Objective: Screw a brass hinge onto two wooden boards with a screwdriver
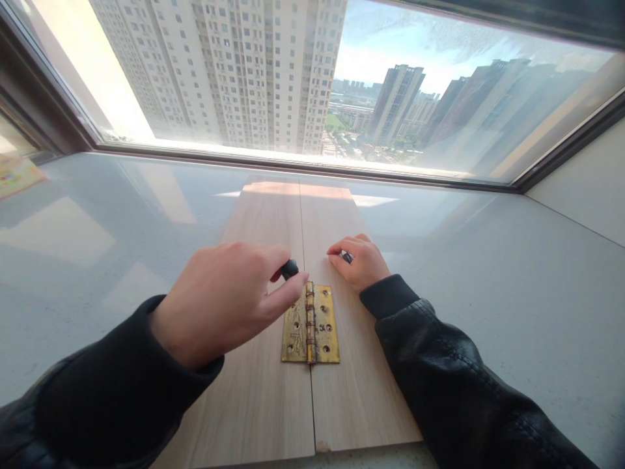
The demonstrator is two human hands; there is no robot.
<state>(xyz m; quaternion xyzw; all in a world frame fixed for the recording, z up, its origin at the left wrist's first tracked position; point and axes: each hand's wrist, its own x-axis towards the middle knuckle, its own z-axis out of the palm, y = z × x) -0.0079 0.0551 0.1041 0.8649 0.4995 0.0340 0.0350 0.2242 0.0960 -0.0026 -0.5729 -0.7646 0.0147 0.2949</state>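
Observation:
A worn brass butt hinge (310, 326) lies opened flat over the seam between two pale wooden boards (254, 404), its knuckle along the gap. My left hand (229, 299) is closed above the hinge's upper left corner. Between its thumb and forefinger shows the rounded black end of a handle (290, 268); the rest of that tool is hidden. Beyond the hinge's far right corner, my right hand (360, 262) rests on the right board with fingers curled around small dark metal pieces (347, 257), which look like screws. Several screw holes show in the hinge leaves.
The boards lie on a glossy white window sill (488, 293). A dark window frame (303, 166) runs along the back, with tall buildings outside. A yellowish printed item (17, 176) sits at the far left. The right board has a chipped front corner.

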